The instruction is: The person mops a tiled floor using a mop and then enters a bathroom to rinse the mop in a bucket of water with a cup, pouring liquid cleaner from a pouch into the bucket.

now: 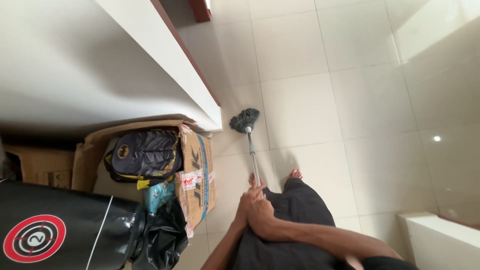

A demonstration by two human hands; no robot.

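Both my hands grip the metal handle of a mop (252, 155). My right hand (262, 217) wraps over the near end of the handle, and my left hand (245, 202) sits just beside and partly under it. The dark grey mop head (244, 120) rests on the pale floor tiles close to the corner of a white counter (200, 90). My bare feet (296, 173) show below the handle, under dark trousers.
An open cardboard box (197, 175) stands left of the mop, with a dark backpack (145, 155) lying in it. A black plastic bag (162, 235) and a black cylinder with a red ring mark (50, 230) sit at lower left. A low white ledge (440, 240) is at lower right.
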